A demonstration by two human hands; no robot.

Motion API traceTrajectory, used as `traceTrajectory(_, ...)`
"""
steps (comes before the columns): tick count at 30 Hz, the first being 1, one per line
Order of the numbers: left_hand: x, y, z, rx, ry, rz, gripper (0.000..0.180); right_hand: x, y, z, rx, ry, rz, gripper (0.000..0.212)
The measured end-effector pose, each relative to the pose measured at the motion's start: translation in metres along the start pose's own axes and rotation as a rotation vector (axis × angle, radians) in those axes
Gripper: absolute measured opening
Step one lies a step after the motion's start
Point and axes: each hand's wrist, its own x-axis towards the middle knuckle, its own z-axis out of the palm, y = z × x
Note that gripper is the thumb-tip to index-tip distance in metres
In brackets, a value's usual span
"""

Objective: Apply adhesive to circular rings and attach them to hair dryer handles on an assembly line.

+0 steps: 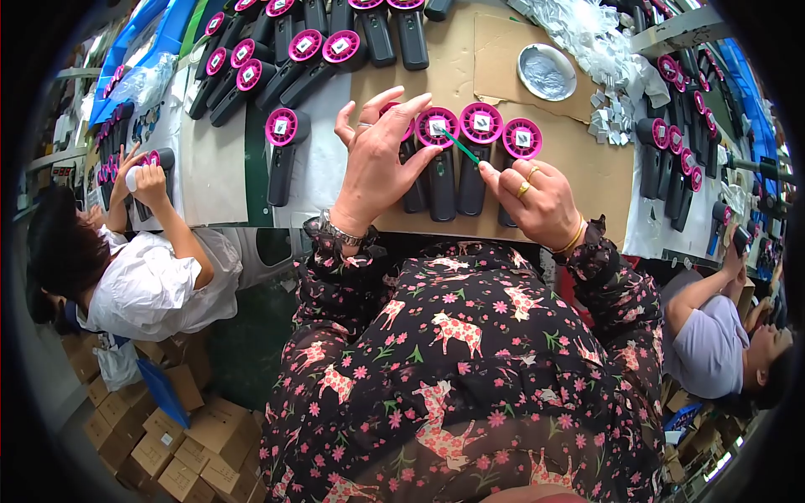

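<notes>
A short row of black hair-dryer-shaped units with magenta ring ends lies on the bench in front of me. Each visible ring has a white square at its centre. My right hand pinches a thin green stick, its tip at the white square of one unit. My left hand is beside that ring, thumb and index finger apart, and it partly covers the leftmost unit of the row. To the right of the worked unit lie another unit and one partly behind my right hand.
A single unit lies to the left, with several more behind it. A round tub of grey paste stands on cardboard, near small white squares and clear plastic bags. Co-workers sit left and right.
</notes>
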Motion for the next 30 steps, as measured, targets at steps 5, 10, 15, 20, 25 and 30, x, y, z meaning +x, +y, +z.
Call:
traceTrajectory(5, 0.0, -0.001, 0.001, 0.001, -0.006, -0.004, 0.072, -0.007, -0.001, 0.002, 0.016, -0.014, 0.015, 0.047)
traceTrajectory(10, 0.0, -0.001, 0.002, -0.004, -0.003, -0.004, 0.072, -0.011, -0.005, 0.0, 0.019, -0.032, 0.027, 0.047)
traceTrajectory(15, -0.001, -0.001, 0.001, -0.002, -0.005, -0.003, 0.073, -0.008, -0.006, -0.009, 0.063, -0.015, 0.056, 0.044)
traceTrajectory(20, -0.002, -0.001, 0.001, 0.008, -0.007, -0.009, 0.073, -0.004, -0.006, -0.007, 0.176, 0.108, 0.187, 0.036)
traceTrajectory(25, 0.0, -0.001, 0.001, 0.008, -0.009, -0.004, 0.073, -0.001, -0.017, 0.002, 0.525, 0.234, 0.697, 0.023)
traceTrajectory(30, 0.002, -0.001, 0.002, 0.014, -0.027, -0.008, 0.074, -0.005, -0.002, 0.0, 0.803, 0.235, 0.979, 0.017)
